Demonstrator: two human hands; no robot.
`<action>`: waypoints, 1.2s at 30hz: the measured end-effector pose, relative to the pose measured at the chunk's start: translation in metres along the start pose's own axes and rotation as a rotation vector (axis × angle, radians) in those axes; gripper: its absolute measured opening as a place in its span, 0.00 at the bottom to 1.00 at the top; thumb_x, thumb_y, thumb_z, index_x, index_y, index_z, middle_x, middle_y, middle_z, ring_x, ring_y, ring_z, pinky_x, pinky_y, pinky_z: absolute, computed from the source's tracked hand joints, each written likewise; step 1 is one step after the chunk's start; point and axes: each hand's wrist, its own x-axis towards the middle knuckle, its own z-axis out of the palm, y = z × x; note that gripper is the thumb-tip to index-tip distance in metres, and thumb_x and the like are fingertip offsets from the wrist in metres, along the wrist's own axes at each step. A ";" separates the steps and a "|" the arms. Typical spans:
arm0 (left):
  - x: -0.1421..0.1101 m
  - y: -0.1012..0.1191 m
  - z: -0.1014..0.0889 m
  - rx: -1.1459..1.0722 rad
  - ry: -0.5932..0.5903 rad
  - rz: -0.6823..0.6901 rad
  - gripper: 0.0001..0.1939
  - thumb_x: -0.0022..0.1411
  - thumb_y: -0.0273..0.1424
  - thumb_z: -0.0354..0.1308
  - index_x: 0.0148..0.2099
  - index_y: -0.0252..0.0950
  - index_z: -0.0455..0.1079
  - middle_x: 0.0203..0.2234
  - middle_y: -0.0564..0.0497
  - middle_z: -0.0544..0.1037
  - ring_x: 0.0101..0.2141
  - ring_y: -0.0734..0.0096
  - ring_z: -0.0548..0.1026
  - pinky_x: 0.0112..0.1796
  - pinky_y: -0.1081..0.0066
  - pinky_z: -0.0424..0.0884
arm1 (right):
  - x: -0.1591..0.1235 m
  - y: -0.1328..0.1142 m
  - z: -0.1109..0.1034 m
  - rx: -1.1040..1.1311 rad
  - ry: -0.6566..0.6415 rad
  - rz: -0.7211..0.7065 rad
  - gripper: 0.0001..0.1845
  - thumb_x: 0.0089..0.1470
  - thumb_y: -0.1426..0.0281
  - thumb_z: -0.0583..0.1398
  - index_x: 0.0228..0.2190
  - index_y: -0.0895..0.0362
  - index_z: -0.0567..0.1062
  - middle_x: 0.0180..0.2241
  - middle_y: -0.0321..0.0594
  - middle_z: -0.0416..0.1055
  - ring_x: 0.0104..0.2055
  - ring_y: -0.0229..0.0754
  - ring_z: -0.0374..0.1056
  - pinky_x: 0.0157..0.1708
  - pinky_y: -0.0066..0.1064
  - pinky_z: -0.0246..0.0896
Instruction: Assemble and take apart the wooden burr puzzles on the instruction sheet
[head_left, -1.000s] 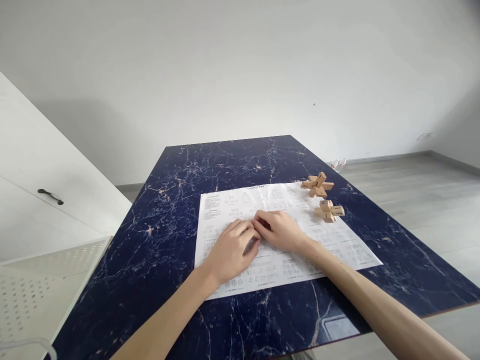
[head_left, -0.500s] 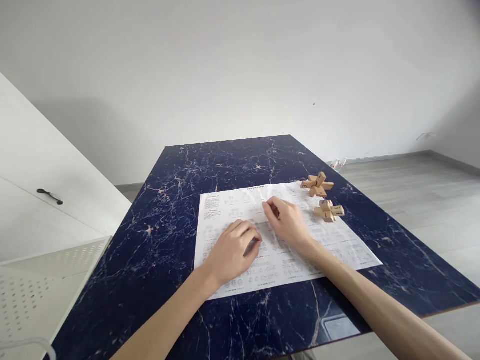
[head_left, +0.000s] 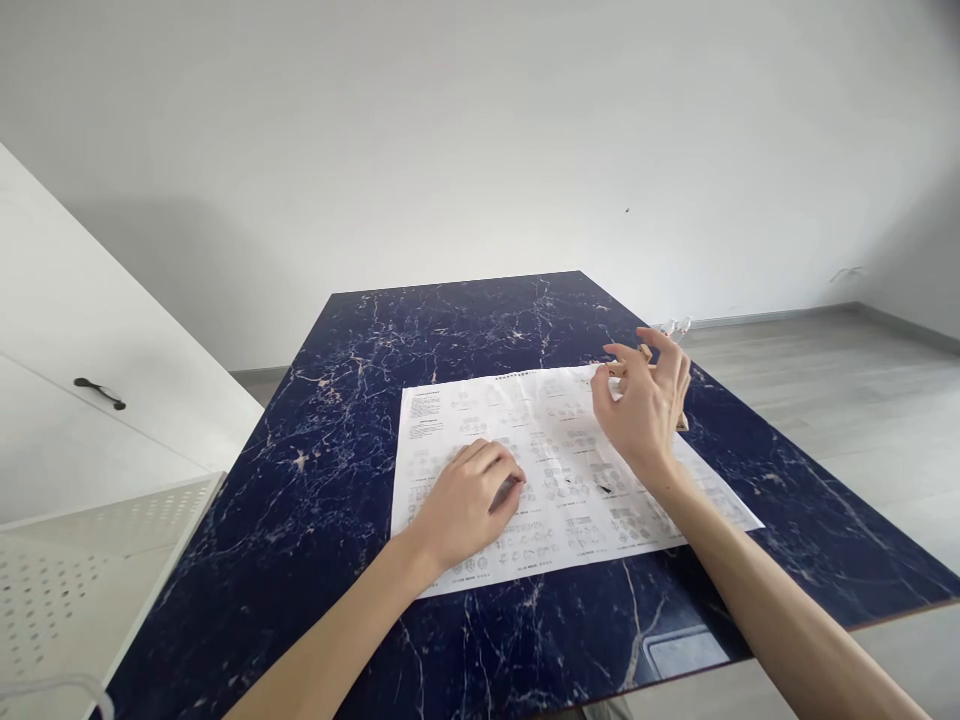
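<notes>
My left hand [head_left: 466, 508] rests on a white printed sheet [head_left: 525, 400], its fingers curled and the thumb against the index fingertip, with nothing visible in it. My right hand [head_left: 643, 402] is raised at the sheet's right side with its fingers apart. It hovers over a wooden interlocking block puzzle [head_left: 645, 352], which shows only in small parts between the fingers. Whether the fingers touch it I cannot tell. A second wooden block puzzle [head_left: 682, 423] is mostly hidden behind that hand; one end sticks out by the wrist.
The sheet lies on a dark blue marble-patterned table [head_left: 300, 540]. A light rounded rectangle [head_left: 686, 652] shows near its front edge. At left stand a white cabinet with a black handle [head_left: 100, 392] and a perforated cream surface [head_left: 45, 600]. A pale wall rises behind.
My right hand has moved right from the middle of the sheet to the wooden puzzles, and its fingers have spread. My left hand has stayed in place.
</notes>
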 end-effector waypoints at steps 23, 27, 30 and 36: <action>0.000 0.000 0.000 0.023 0.003 0.021 0.06 0.74 0.27 0.56 0.45 0.39 0.75 0.44 0.49 0.80 0.47 0.61 0.77 0.50 0.56 0.77 | -0.006 0.033 0.016 -0.072 -0.240 0.155 0.25 0.65 0.61 0.55 0.57 0.57 0.77 0.66 0.58 0.65 0.68 0.66 0.59 0.63 0.61 0.57; 0.000 -0.002 0.000 0.023 0.002 0.020 0.06 0.74 0.27 0.56 0.45 0.39 0.74 0.44 0.49 0.80 0.48 0.60 0.77 0.50 0.55 0.77 | -0.006 0.031 0.016 -0.058 -0.235 0.128 0.24 0.65 0.62 0.54 0.56 0.56 0.78 0.62 0.54 0.72 0.67 0.63 0.60 0.62 0.60 0.58; 0.000 -0.002 0.001 0.016 -0.003 0.011 0.06 0.73 0.26 0.56 0.45 0.39 0.74 0.44 0.49 0.79 0.48 0.60 0.77 0.51 0.55 0.77 | -0.005 0.027 0.013 -0.045 -0.219 0.128 0.23 0.65 0.62 0.54 0.54 0.56 0.78 0.62 0.54 0.72 0.66 0.63 0.62 0.62 0.58 0.59; 0.000 -0.001 -0.001 0.006 -0.012 -0.004 0.06 0.73 0.26 0.57 0.46 0.38 0.74 0.45 0.49 0.79 0.49 0.60 0.76 0.52 0.55 0.76 | -0.001 0.019 0.007 0.057 -0.159 0.058 0.23 0.65 0.66 0.54 0.58 0.57 0.75 0.62 0.54 0.72 0.66 0.61 0.64 0.63 0.59 0.60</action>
